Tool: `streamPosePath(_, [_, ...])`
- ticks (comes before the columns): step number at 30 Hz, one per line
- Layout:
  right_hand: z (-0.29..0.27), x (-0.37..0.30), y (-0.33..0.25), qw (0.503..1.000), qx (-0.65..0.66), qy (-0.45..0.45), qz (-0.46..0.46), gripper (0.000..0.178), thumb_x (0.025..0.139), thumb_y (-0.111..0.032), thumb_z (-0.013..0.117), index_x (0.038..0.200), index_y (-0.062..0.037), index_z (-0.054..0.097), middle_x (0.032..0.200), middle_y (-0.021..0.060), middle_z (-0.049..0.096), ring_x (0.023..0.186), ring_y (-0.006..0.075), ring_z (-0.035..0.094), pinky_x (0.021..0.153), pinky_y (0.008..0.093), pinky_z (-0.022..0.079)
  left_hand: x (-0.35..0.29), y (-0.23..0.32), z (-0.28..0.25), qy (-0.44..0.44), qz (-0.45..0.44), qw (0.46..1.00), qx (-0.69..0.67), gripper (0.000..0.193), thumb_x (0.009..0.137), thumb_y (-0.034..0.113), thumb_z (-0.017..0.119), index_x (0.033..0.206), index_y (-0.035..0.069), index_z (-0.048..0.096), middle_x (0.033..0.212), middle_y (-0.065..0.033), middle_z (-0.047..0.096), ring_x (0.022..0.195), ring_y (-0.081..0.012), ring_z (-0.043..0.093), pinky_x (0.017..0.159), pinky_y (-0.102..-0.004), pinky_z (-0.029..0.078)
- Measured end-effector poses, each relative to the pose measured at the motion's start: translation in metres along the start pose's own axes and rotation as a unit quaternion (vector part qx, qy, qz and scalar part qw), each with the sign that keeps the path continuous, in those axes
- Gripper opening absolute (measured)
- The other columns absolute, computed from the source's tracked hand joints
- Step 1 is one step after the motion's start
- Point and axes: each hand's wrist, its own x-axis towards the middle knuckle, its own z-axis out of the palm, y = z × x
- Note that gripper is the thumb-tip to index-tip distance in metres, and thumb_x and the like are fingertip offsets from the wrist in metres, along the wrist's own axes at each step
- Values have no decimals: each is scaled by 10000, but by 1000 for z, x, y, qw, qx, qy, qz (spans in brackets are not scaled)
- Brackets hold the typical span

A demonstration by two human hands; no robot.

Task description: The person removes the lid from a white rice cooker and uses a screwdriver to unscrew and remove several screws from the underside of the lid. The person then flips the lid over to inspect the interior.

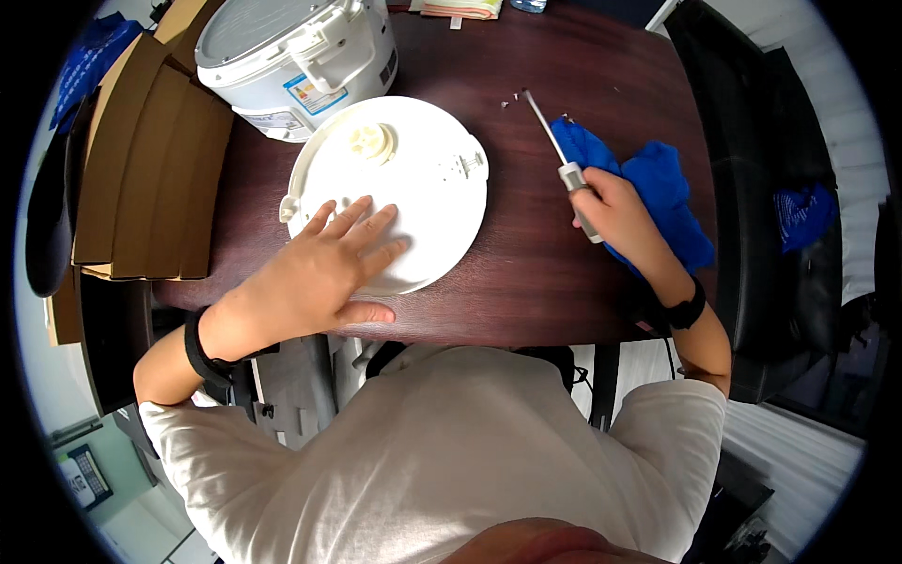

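Observation:
A round white lid (427, 221) lies flat on the dark wooden table, with a cream round cap (368, 143) near its far side and a hinge-like fitting at its right edge. My left hand (324, 263) rests over the lid's near left part, fingers spread, holding nothing. In my right hand (615, 211) is a screwdriver (574, 179) with a grey and white handle; its shaft points up and left toward a few tiny screws (508, 101) on the table. A blue cloth (662, 183) lies under and beside that hand.
Behind the lid stands a white rice cooker (282, 70) with its handle towards me. Brown cardboard (155, 169) is propped along the left edge. Papers (460, 7) lie at the far edge, and a black sofa (761, 207) stands beyond the table's right side.

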Motion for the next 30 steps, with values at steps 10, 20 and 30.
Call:
streamPosePath(10, [-35, -30, 35, 975, 220, -9, -6, 212, 904, -177, 413, 834, -16, 533, 653, 91, 582, 570, 167, 612, 526, 277, 490, 85, 11, -57, -54, 39, 998, 15, 320, 833, 257, 639, 1049, 23, 612, 919, -155, 631, 889, -331, 599, 809, -421, 466])
streamPosePath(20, [-43, -49, 44, 898, 437, -12, -47, 260, 850, -226, 370, 902, -9, 505, 671, 106, 554, 498, 196, 559, 464, 300, 467, 271, -8, -59, 9, 0, 998, 56, 268, 759, 248, 730, 945, 63, 674, 996, -136, 668, 981, -323, 627, 816, -419, 503])
streamPosePath(30, [-43, -50, 55, 891, 449, -53, -49, 266, 833, -203, 371, 927, -5, 521, 688, 93, 554, 511, 183, 562, 505, 298, 472, 323, -7, -40, -48, 43, 996, 62, 324, 719, 187, 752, 1010, 82, 652, 1019, -106, 669, 1001, -315, 622, 825, -414, 499])
